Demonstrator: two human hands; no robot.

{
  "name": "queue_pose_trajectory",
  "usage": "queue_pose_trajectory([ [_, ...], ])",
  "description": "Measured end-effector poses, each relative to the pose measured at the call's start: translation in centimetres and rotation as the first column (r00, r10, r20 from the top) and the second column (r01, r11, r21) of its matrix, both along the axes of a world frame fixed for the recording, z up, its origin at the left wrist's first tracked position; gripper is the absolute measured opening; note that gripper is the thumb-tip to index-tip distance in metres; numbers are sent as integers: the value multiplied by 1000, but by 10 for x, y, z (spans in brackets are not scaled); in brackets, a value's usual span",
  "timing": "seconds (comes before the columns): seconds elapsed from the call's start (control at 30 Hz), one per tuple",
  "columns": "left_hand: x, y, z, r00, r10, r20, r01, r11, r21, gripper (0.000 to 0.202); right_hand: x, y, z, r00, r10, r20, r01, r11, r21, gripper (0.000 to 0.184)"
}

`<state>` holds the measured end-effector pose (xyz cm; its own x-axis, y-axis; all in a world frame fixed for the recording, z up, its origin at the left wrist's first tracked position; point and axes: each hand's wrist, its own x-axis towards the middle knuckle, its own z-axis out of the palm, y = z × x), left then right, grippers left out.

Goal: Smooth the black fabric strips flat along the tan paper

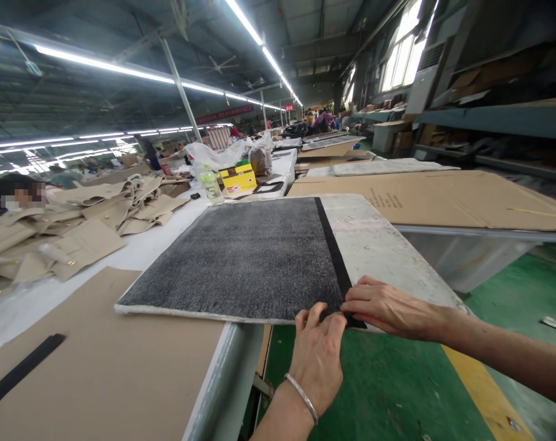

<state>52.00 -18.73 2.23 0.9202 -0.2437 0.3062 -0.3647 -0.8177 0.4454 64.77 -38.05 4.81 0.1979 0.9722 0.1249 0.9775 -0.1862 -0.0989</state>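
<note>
Tan pieces (94,223) are heaped at the far left, and a black strip (24,370) is laid on a tan sheet (140,361) at the near left. Beyond, a bottle (212,185) is set beside a yellow box (239,179). In the middle, a dark mat (241,257) is spread on a pale board (383,245), its right side bordered by a black band (334,251). At the band's near end, the left hand (321,352) is curled at the edge, and the right hand's (381,307) fingers are bunched beside it; whether anything is pinched by either cannot be told. Cardboard (466,196) is laid out at the far right.
</note>
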Motion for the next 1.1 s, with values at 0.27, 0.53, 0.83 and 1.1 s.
queue_pose_trajectory([
  [0.27,0,2,-3,998,-56,30,54,995,83,42,1,2,-2,993,95,73,-100,992,77,38],
  [0.53,0,1,-6,997,-65,32,62,993,98,42,4,-9,-8,997,34,71,-42,992,121,34],
  [0.83,1,1,-12,994,-92,55,86,991,100,49,24,-34,-5,721,-329,-610,688,447,572,20],
  [1.1,14,-12,-58,953,-25,301,-55,965,255,45,93,-53,130,782,-159,-603,586,-141,798,18],
])
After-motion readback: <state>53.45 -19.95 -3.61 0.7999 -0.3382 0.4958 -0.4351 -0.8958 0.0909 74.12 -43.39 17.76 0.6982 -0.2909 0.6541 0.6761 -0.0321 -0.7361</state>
